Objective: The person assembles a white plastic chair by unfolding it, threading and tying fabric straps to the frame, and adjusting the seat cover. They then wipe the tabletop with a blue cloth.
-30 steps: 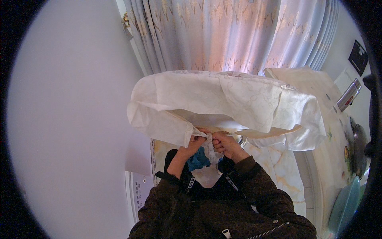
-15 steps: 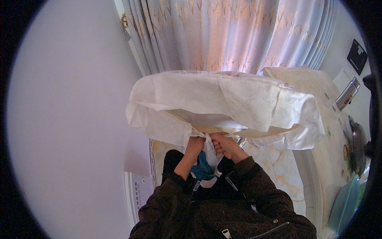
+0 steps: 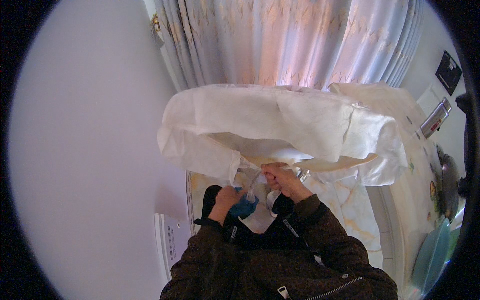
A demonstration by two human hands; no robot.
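A large white sheet-like cover [image 3: 260, 112], creased and curled under along its rim, spreads in front of me. Beneath its near edge an open gap shows a tan inner edge. My right hand [image 3: 280, 179] is closed on a twisted white strip at that near edge. Lower and to the left, my left hand [image 3: 227, 200] is closed, with its fingers at a teal-blue crumpled cloth [image 3: 245, 206]. A thin whitish, partly see-through piece [image 3: 251, 192] hangs between the two hands. What lies inside the cover is mostly hidden.
A patterned curtain [image 3: 260, 45] hangs behind the cover. At right, a counter with a pale covering [image 3: 405, 200] bears a silver cylinder [image 3: 436, 118], a dark lidded pan [image 3: 451, 185] and a teal basin [image 3: 431, 257]. A white wall [image 3: 90, 140] stands close at left; marbled floor tiles [image 3: 352, 215] show below.
My left hand has come away from the right one, moving down and left to the teal-blue cloth, which has shifted left too. My right hand stays at the cover's edge.
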